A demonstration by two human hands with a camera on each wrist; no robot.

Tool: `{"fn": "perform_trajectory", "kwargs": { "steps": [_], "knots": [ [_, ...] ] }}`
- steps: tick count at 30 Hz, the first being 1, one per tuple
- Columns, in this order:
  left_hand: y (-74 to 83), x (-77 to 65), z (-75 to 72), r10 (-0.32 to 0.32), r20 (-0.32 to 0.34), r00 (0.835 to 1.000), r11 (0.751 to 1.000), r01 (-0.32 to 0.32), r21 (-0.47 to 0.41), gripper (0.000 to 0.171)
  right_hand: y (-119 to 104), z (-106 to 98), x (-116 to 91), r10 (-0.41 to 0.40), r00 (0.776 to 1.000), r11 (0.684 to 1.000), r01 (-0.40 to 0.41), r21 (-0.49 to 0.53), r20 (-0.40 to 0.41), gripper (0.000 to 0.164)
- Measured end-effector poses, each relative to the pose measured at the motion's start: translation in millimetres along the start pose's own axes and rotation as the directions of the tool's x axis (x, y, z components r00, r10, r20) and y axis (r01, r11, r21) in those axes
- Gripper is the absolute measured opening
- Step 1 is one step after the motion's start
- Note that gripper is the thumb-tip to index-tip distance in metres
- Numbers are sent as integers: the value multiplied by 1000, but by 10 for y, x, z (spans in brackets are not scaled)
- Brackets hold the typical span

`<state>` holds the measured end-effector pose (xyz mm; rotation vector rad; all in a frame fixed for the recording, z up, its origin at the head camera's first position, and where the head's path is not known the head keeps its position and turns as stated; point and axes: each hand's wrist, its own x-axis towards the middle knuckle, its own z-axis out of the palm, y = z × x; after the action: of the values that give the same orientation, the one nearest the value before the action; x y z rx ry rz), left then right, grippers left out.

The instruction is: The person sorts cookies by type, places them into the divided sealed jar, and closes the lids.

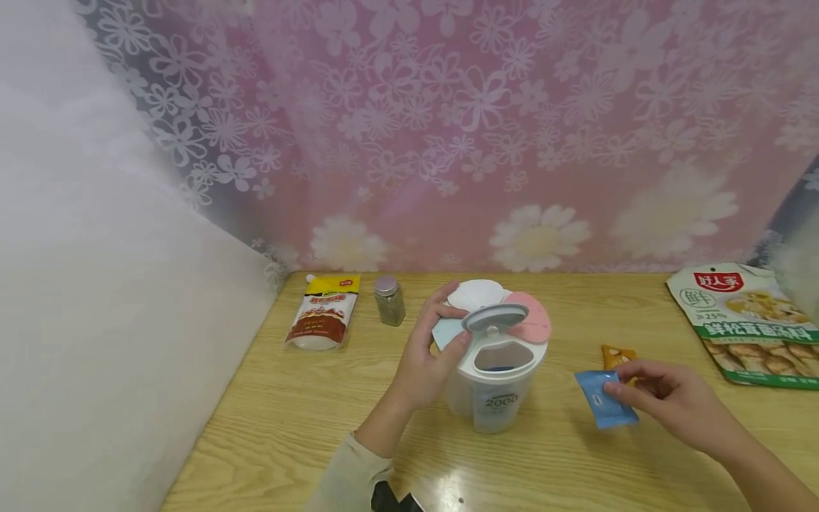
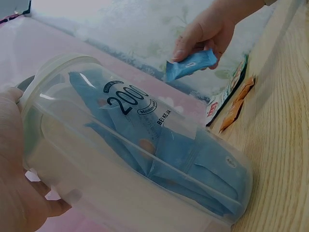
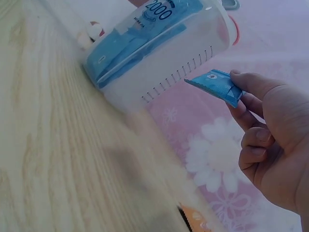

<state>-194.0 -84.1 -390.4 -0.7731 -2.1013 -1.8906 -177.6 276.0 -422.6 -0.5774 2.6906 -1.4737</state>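
A clear plastic storage container (image 1: 502, 405) marked 2000 stands on the table, its grey flap lid (image 1: 495, 317) raised over an opening at the front. Several blue packets (image 2: 193, 164) show through its wall, in one compartment. My left hand (image 1: 430, 355) holds the container's top from the left, thumb near the raised flap and fingers over the far side. To the right of the container, my right hand (image 1: 678, 402) pinches a small blue packet (image 1: 606, 400) between thumb and fingers, above the table. Behind that packet lies an orange packet (image 1: 618, 355), partly covered from view.
A white, yellow and red pouch (image 1: 323, 313) and a small spice jar (image 1: 389, 301) stand at the back left. At the right edge lies a large green and white food bag (image 1: 748, 327). A floral curtain (image 1: 448, 142) hangs behind the wooden table (image 1: 288, 427).
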Motion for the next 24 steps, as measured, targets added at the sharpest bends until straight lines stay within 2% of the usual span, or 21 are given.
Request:
{"fn": "perform_trajectory", "kwargs": {
  "steps": [8, 14, 17, 22, 24],
  "knots": [
    [-14, -27, 6, 1, -3, 1000, 1000, -1, -14, 24, -76, 9, 5, -52, 998, 995, 53, 85, -22, 25],
    [-11, -18, 9, 0, -4, 1000, 1000, 0, -13, 23, -171, 12, 46, 14, 998, 998, -10, 70, -63, 22],
    [-7, -11, 3, -5, -10, 1000, 1000, 4, -7, 23, -222, 13, 83, 20, 997, 997, -14, 82, -73, 20],
    [2, -3, -8, -4, -5, 1000, 1000, 4, 1, 24, -322, 36, 134, -72, 986, 986, 93, 135, -152, 27],
    [3, 2, -8, 1, -2, 1000, 1000, -1, -2, 24, -363, 47, 168, -122, 973, 966, 161, 200, -195, 30]
  ]
}}
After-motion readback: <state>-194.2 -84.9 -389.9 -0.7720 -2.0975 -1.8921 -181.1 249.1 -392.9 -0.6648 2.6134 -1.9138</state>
